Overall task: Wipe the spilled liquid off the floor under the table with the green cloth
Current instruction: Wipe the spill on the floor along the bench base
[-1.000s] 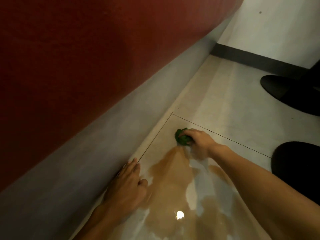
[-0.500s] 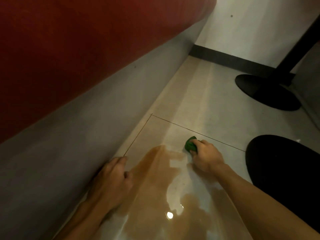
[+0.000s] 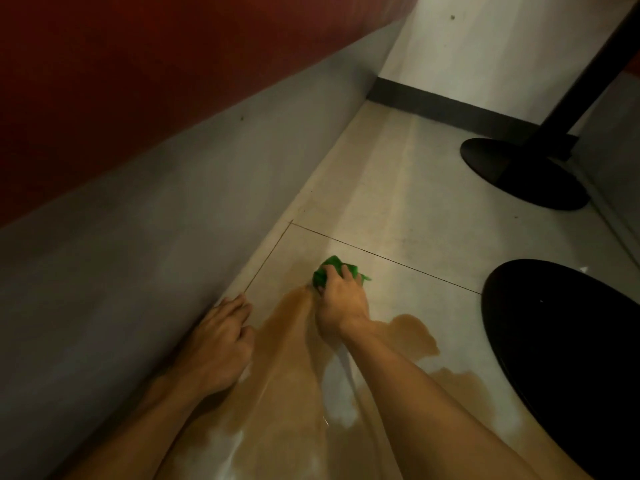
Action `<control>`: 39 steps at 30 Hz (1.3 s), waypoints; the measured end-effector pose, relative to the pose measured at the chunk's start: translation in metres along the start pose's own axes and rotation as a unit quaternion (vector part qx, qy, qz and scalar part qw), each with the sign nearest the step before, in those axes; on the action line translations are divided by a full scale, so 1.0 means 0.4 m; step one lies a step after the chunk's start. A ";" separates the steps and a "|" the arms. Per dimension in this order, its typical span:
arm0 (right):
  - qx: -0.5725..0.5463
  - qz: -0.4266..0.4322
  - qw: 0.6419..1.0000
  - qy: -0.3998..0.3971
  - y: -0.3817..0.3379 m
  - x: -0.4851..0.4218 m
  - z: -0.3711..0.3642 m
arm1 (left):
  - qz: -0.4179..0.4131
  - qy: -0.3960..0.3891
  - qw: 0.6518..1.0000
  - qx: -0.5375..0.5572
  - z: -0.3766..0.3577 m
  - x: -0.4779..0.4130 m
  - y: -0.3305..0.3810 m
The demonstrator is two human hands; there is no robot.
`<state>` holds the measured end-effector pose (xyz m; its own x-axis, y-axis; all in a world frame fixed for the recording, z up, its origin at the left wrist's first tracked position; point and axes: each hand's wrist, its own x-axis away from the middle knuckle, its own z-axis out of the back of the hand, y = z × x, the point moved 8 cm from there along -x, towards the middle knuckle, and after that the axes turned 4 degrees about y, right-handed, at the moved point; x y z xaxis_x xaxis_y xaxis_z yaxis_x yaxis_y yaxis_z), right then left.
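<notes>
A bunched green cloth (image 3: 335,264) lies on the pale floor tile at the far tip of a brown spill (image 3: 287,368). My right hand (image 3: 341,299) grips the cloth from above, fingers curled over it, and presses it to the floor. The spill spreads from there toward me, under both forearms, with a separate patch (image 3: 412,336) to the right of my right wrist. My left hand (image 3: 216,344) rests on the floor at the foot of the grey base panel, fingers loosely bent, holding nothing.
A grey base panel (image 3: 138,258) under a red seat (image 3: 121,64) runs along the left. Two black round table bases stand on the right, one near (image 3: 571,358) and one far (image 3: 519,174) with its post. A white wall with dark skirting (image 3: 450,105) closes the far end.
My right hand has dragged the green cloth leftward, back to the spill's far tip. The left hand stays braced at the panel's foot. The view has shifted slightly.
</notes>
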<state>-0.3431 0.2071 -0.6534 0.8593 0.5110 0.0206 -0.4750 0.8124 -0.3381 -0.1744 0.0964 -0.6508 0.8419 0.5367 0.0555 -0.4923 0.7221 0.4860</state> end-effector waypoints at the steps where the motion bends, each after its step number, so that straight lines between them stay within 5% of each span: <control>1: -0.009 0.024 1.000 -0.009 -0.020 0.003 -0.013 | 0.001 0.001 1.000 0.004 0.001 0.001 -0.001; 7: 0.024 0.127 0.988 -0.083 -0.035 0.023 -0.013 | -0.005 -0.007 1.000 0.016 -0.005 0.001 -0.007; 13: 0.032 -0.033 0.999 0.005 0.111 0.002 0.059 | 0.006 -0.015 1.000 -0.011 -0.015 0.004 -0.007; 17: 0.017 -0.062 0.997 0.030 0.067 0.012 0.046 | 0.014 -0.013 1.000 -0.017 -0.021 0.002 -0.006; 25: -0.063 0.122 0.990 -0.034 -0.152 0.057 -0.039 | 0.006 -0.020 1.000 -0.016 -0.029 -0.003 -0.017; 30: 0.003 0.201 0.975 -0.093 -0.132 0.059 -0.020 | 0.003 -0.016 1.000 0.003 -0.015 -0.003 -0.015; 39: 0.036 0.120 0.988 -0.094 0.112 0.047 0.087 | 0.011 -0.018 1.000 -0.012 -0.012 0.004 -0.006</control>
<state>-0.3550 0.2627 -0.6353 0.6736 0.7286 0.1244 -0.6783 0.6762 -0.2875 -0.1730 0.0975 -0.6561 0.8386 0.5359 0.0975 -0.5147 0.7212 0.4635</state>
